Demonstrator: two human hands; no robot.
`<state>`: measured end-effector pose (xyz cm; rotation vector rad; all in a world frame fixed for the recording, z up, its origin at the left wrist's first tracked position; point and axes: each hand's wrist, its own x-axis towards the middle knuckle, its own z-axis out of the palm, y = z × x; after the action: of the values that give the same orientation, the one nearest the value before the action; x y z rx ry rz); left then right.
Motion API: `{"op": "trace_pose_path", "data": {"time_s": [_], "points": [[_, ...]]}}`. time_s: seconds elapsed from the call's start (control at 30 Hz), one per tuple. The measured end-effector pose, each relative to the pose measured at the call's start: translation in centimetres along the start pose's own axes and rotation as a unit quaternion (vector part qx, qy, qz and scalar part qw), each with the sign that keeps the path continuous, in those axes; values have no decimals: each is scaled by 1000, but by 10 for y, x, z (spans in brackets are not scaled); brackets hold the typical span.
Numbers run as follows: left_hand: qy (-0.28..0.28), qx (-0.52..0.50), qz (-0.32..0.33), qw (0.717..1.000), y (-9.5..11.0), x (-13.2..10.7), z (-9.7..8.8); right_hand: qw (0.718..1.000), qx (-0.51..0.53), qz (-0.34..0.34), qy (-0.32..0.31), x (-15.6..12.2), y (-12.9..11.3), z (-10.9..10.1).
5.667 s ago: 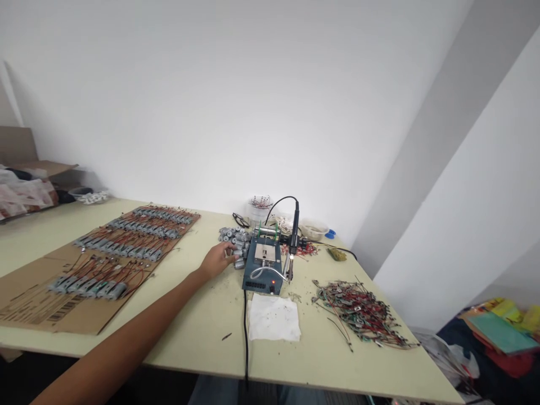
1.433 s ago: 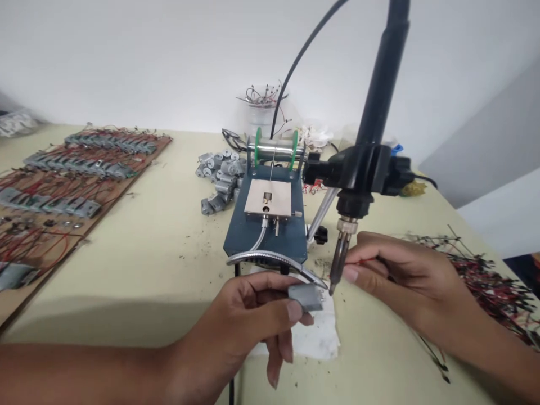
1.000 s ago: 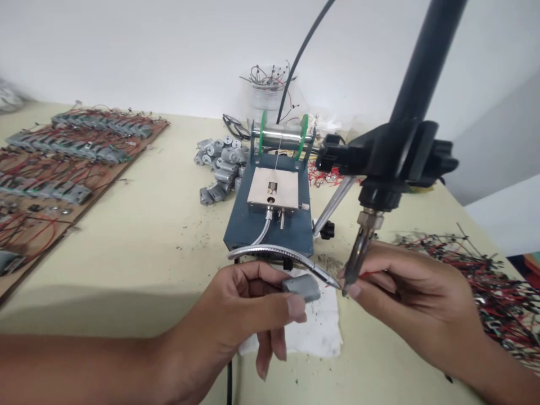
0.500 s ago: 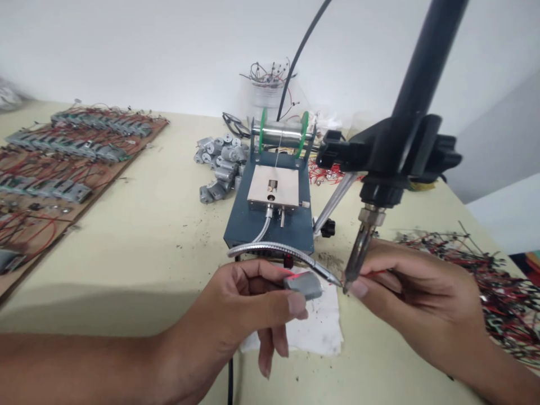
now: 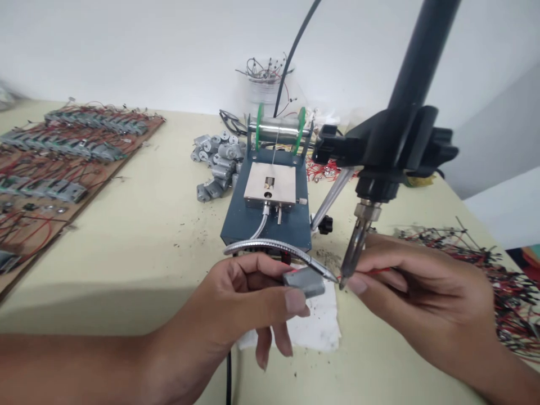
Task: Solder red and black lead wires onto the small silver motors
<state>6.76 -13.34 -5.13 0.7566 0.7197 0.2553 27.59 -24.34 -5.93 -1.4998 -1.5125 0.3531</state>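
Between thumb and fingers, my left hand [image 5: 253, 298] grips a small grey motor [image 5: 307, 283] above a white cloth [image 5: 316, 329]. My right hand [image 5: 426, 287] pinches a thin red wire [image 5: 375, 272], whose end reaches in by the soldering iron [image 5: 353, 250]. That iron hangs tip down from a black stand clamp [image 5: 388, 152]. The metal nozzle of the solder feed tube [image 5: 270, 244] points at the iron's tip, just above the motor's right end. Whether wire, solder and tip touch is too small to tell.
Behind my hands stands a blue solder feeder [image 5: 236, 214] with a solder spool [image 5: 276, 128]. Bare motors [image 5: 219, 160] are heaped to its left. A board [image 5: 90, 174] of wired motors lies at far left. Black and red wires [image 5: 514, 304] are piled at right.
My right hand has shifted slightly right, and more of the red wire shows by the iron's tip. The motor in my left hand sits a little nearer the tip. The whole view has drifted slightly.
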Motion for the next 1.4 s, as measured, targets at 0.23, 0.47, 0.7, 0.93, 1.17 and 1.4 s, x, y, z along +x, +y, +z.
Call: {"op": "trace_pose_path", "data": {"time_s": [0.23, 0.47, 0.7, 0.93, 1.17, 1.4], "points": [[-45, 16, 2, 999, 5, -2, -1, 999, 7, 30, 24, -3, -6, -2], [-43, 11, -30, 999, 7, -3, -3, 999, 30, 14, 30, -3, -10, -4], [-35, 10, -32, 999, 7, -4, -2, 999, 41, 12, 22, 0, -9, -3], [-39, 10, -39, 998, 6, -4, -2, 999, 45, 8, 18, -2, -9, -2], [-57, 5, -50, 997, 9, -7, 2, 998, 46, 14, 34, -4, -11, -3], [-65, 7, -54, 996, 6, -6, -2, 999, 42, 9, 24, -1, -10, -1]]}}
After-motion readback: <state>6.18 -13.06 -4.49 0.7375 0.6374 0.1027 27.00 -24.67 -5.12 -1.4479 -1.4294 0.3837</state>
